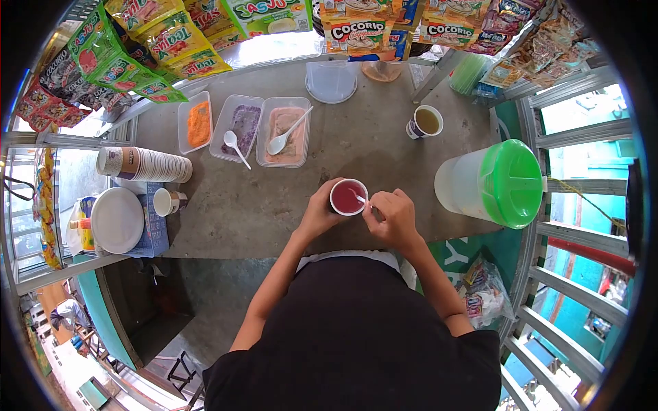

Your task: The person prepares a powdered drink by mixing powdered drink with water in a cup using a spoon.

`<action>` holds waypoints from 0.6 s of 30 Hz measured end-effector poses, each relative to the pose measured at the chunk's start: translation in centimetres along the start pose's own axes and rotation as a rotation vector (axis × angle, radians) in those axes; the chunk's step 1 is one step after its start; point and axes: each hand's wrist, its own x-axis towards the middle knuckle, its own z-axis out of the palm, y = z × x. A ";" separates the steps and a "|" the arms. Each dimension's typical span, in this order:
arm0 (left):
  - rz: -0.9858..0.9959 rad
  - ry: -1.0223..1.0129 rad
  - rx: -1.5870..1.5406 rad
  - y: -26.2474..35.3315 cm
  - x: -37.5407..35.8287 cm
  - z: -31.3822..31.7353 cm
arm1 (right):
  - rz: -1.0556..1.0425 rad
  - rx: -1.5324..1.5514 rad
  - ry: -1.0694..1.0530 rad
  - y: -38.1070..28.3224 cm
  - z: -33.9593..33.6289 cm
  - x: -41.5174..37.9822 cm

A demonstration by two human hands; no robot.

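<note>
Red liquid fills the paper cup (348, 197), which is gripped by the left hand (319, 212) at the near edge of the concrete counter (356, 137). A white spoon (361, 200) is dipped into it, its handle pinched by the right hand (394, 218). Orange, purple and pink powders are held in three clear tubs (243, 127) farther back; a second cup (426, 122) contains yellowish drink.

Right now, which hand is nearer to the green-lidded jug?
The right hand. It is at the red drink cup holding a spoon, on the green-lidded jug side; the left hand grips the cup's far side.
</note>
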 end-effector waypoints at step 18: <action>-0.005 0.007 -0.017 -0.2 0.0 0.1 | -0.139 -0.064 -0.019 -0.4 0.0 0.3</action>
